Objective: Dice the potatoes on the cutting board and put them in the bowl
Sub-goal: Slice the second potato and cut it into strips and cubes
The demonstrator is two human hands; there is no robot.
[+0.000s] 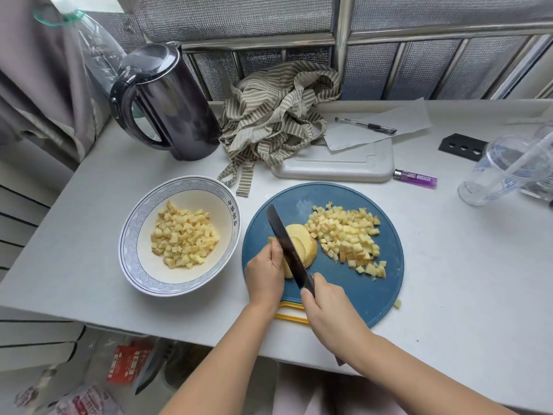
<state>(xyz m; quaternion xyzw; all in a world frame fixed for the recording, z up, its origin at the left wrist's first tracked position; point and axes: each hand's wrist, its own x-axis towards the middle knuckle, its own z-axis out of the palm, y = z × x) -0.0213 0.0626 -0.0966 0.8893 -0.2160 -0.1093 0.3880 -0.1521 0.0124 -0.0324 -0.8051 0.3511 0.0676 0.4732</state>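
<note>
A round blue cutting board [353,295] lies in front of me on the grey table. On it sits a pile of diced potato [348,235] to the right and a peeled potato piece [302,236] cut into slices at the middle. My left hand [264,275] holds the potato piece from the left with curled fingers. My right hand [326,310] grips the handle of a dark knife [285,244], whose blade lies across the slices. Left of the board stands a white bowl [131,250] with a blue patterned rim, holding more potato cubes [182,235].
A dark electric kettle [167,100] stands at the back left. A striped cloth [278,115], a white tray [338,166], paper with a pen [366,125], a purple lighter [416,178] and clear plastic cups [502,169] lie behind and right of the board.
</note>
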